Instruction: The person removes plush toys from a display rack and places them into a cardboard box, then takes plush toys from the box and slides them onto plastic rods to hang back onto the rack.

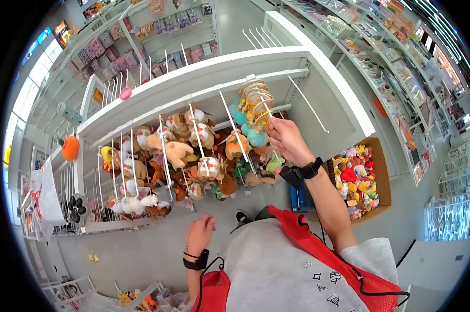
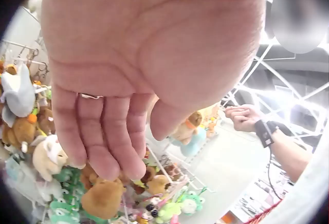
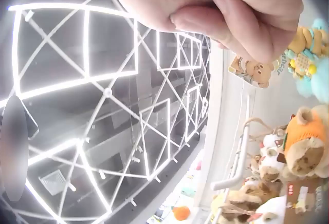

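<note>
My right hand (image 1: pixel 287 140) is at the front end of a hook bearing several bear-shaped cards (image 1: pixel 256 96) with turquoise plush toys (image 1: pixel 256 136) below. Thumb and curled fingers of this hand (image 3: pixel 241 23) pinch a printed bear card (image 3: pixel 252 72) in the right wrist view; the exact contact is partly hidden. My left hand (image 1: pixel 200 233) hangs low in front of the rack, touching nothing. Its fingers (image 2: pixel 105 136) are loosely bent in the left wrist view, with a brown plush (image 2: pixel 103 199) behind them.
Plush toys (image 1: pixel 177 151) hang on several white hooks to the left. An empty hook (image 1: pixel 308 104) juts out at the rack's right side. A cardboard box (image 1: pixel 381 179) of small plush toys stands at the right, beside a blue object (image 1: pixel 299 197). Shelves line the aisle beyond.
</note>
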Motion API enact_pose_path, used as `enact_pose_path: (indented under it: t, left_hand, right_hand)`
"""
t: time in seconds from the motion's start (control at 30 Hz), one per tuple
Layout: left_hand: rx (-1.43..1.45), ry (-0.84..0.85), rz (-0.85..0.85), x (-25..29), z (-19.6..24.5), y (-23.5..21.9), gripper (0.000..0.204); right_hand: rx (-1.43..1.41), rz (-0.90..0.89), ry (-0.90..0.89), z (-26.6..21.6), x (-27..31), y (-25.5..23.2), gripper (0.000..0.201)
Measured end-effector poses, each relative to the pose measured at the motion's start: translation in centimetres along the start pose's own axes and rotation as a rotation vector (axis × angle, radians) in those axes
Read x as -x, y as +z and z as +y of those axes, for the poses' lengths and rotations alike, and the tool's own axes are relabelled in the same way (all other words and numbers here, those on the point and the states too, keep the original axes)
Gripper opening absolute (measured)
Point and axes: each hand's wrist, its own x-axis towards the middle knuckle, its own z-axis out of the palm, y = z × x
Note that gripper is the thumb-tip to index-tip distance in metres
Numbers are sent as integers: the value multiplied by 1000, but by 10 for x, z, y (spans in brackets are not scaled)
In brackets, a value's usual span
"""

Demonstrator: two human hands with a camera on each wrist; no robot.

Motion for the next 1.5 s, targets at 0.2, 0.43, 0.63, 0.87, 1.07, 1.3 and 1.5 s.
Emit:
enact_pose_path:
  t: [0.2,0.43,0.63,0.87,1.07,1.3,1.5]
  left_hand:
    - [155,79,-185,-11,50,-11,20]
    - [217,214,-222,-43,101,-24,18]
    - [208,446,34,-62,193,-22,14]
    - [94,605,15,-89,273,89,32]
    - [-30,493,-352,-88,306,179,25]
    - [-180,562,-562,-84,328,269,36]
    - [-167,634,-501,-77,342,323,33]
  right_hand:
    - [-188,-59,28,3,1,-7,32]
    - [-4,-20,-44,7,54,-18,34]
    - [-45,-10,56,0,155,-54,39]
    - [-75,-66,211,0,297,-122,39]
    - [-7,-168,183,39,370,-184,38]
    - [-106,-95,124,69,416,-251,38]
    - [-219,-52,121,59,444,-296,36]
